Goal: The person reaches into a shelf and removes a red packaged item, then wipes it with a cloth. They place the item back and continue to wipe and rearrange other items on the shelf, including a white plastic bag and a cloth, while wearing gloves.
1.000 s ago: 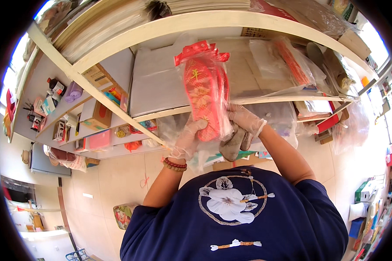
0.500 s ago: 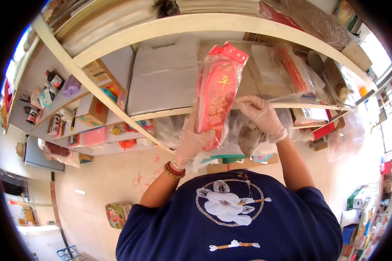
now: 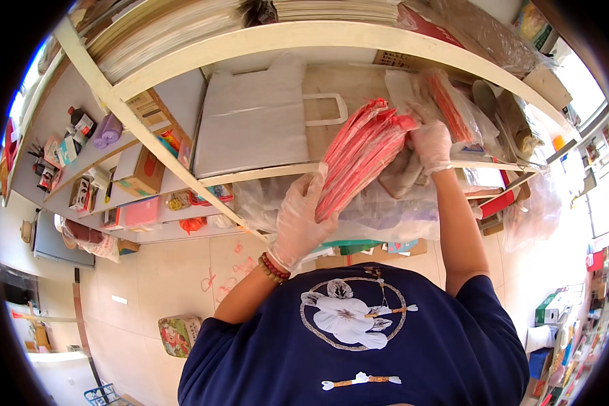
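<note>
A thick bundle of long, flat red packets (image 3: 362, 159) in clear plastic is held tilted in front of the shelf, its layered edges facing up. My left hand (image 3: 303, 220), in a thin clear glove and with beaded bracelets at the wrist, is closed round the bundle's lower end. My right hand (image 3: 432, 145), gloved the same way, is closed at the upper right end, by the bunched red tops; its fingertips are partly hidden. Just below that hand a grey, soft-looking item (image 3: 400, 177) shows, partly covered by the bundle.
A flat white plastic bag (image 3: 250, 122) with a handle lies on the shelf at the left. More red packets (image 3: 448, 108) in clear plastic lie at the right. The cream shelf rail (image 3: 277, 177) runs across. A patterned stool (image 3: 177, 336) stands on the floor.
The bundle has turned from its gold-printed front to its layered edges and leans right. My right hand has moved up and right onto the bundle's upper end. A white handle has come into sight.
</note>
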{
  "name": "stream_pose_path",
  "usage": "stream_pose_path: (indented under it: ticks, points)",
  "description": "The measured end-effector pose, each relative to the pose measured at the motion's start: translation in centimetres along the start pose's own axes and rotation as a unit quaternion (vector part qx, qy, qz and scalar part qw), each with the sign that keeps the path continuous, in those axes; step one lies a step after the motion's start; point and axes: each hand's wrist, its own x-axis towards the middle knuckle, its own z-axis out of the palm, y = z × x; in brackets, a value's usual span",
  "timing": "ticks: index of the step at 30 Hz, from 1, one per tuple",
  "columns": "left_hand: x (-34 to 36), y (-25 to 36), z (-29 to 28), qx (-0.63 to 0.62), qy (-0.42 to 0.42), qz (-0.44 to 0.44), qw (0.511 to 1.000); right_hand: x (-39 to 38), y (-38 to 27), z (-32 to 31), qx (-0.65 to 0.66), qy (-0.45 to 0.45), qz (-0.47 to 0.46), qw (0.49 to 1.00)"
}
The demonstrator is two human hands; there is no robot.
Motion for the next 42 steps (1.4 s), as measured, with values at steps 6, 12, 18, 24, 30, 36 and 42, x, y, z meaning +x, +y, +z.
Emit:
stream_pose_path:
  ticks: [6,12,18,24,30,36,42]
  points:
    - [-0.4,-0.7,-0.4,-0.402,0.043,-0.194,0.894,-3.0,-1.0,-2.2,0.333,-0.134,0.137,0.923]
    - [1.2,0.4,0.6,-0.679,0.030,-0.273,0.680,-8.2,-6.3,1.5,0.227,-0.357,0.051,0.905]
    - [1.9,-0.8,1.2,-0.706,0.065,-0.291,0.643,-10.2,-10.1,0.9,0.129,-0.297,-0.011,0.946]
    - [1.1,-1.2,0.9,-0.703,0.011,-0.281,0.653,-7.9,-11.5,-1.2,0.076,-0.153,-0.045,0.984]
    - [1.6,0.8,0.6,-0.737,-0.023,-0.297,0.607,-2.2,-8.5,1.0,0.133,-0.028,-0.009,0.991]
    - [2.8,-1.0,-0.5,-0.659,0.022,-0.268,0.702,-2.7,-8.2,1.1,0.298,-0.364,0.123,0.874]
    - [2.9,-0.5,-0.5,-0.525,-0.051,-0.173,0.832,-3.8,-9.8,1.0,0.485,-0.445,0.240,0.713]
